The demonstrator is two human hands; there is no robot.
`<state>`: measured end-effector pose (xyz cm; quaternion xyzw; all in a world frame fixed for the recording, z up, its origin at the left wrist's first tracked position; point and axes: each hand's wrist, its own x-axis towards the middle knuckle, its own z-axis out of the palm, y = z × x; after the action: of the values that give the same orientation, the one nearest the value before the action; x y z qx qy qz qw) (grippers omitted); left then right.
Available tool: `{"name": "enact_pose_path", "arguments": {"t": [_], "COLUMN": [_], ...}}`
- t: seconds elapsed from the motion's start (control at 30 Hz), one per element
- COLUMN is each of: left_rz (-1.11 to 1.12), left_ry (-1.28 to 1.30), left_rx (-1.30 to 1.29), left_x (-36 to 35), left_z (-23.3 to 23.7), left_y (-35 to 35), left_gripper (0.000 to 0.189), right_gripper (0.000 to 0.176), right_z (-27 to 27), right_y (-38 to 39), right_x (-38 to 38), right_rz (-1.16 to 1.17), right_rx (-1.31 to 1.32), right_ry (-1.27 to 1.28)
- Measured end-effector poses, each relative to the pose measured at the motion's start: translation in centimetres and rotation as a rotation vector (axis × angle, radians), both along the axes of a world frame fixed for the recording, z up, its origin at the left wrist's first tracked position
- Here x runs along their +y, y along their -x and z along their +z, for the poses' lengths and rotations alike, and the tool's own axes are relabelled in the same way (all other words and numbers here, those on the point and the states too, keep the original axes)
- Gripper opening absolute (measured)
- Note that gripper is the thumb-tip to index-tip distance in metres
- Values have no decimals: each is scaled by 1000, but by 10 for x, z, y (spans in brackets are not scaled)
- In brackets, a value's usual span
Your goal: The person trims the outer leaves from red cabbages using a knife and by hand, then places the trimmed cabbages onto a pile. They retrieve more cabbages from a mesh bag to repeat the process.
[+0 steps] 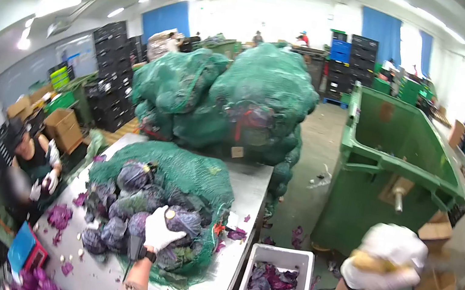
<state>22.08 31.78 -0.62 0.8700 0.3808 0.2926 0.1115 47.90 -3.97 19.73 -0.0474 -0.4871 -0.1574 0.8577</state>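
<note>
Left hand (160,228), in a white glove, is cupped over the top of a red cabbage (186,221), fingers curled onto it; the head lies among others in an open green net sack (191,172) on the steel table (255,176), towards the near end. Right hand (384,262), also gloved, is raised well off to the right and blurred; it looks bunched around something yellowish, but whether it grips cannot be told. Handling, as judged: the head looks dense, round and heavy for one hand; outer leaves are waxy and loose, liable to tear or slide; best taken with a wide palm over the crown, or from beneath near the stalk. The mesh is soft and apt to snag. A white crate (282,254) beside the table holds purple leaf trimmings; a green bin (405,143) stands beyond; a co-worker (28,154) is at the table's left side
</note>
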Motion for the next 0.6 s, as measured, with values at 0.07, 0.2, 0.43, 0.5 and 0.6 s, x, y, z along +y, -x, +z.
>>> {"name": "enact_pose_path", "arguments": {"t": [0.07, 0.2, 0.43, 0.5, 0.6], "left_rz": [22, 30, -94, -62, 99], "left_ry": [12, 225, 730, 748, 700], "left_rx": [-48, -325, -823, -850, -745], "left_x": [-9, -22, -101, -126, -161], "left_z": [2, -24, 4, 16, 17], "left_y": [0, 7, 76, 101, 152], "left_gripper": [96, 97, 87, 87, 88], "right_gripper": [21, 16, 28, 28, 28], "right_z": [27, 72, 78, 76, 70], "right_y": [2, 14, 23, 31, 58], "right_x": [-19, -46, -16, 5, 28], "right_rz": [-165, 1066, 1996, 2023, 1983], "right_rx": [-203, -828, -1187, -1211, -1244], "right_ry": [-110, 154, 276, 202, 57]}}
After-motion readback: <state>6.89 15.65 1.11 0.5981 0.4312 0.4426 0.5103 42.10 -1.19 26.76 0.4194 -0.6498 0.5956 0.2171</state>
